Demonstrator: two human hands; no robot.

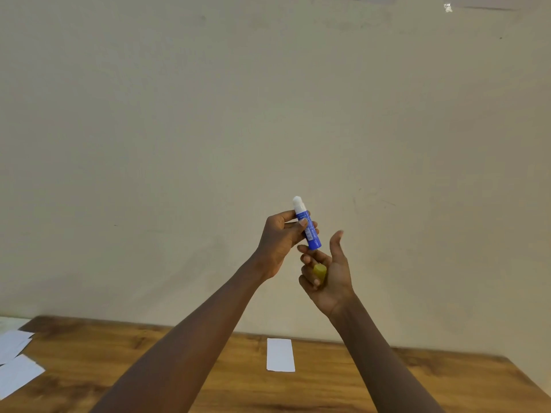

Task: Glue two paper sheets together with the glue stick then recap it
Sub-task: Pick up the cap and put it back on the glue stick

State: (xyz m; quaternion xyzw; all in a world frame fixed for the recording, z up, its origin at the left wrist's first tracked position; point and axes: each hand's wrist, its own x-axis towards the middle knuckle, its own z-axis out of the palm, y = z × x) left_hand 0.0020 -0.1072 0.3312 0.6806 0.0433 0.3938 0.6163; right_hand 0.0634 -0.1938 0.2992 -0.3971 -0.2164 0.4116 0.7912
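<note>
Loose paper sheets (15,374) lie at the left edge of the table (89,353). The left hand (277,242) pinches the uncapped blue glue stick (308,231), white tip up, raised above a paper strip (280,354) lying mid-table. The right hand (331,278) curls its fingers round the yellow cap (319,272). The step is probably recapping, which calls for aligning the cap over the tip.

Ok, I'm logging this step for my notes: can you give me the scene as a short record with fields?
left hand: grips the blue glue stick, tilted, white tip up
stick state: uncapped
right hand: fingers curled round the yellow cap, thumb raised
paper strip: flat on the table, below both hands
other sheets: at the table's left edge
</note>
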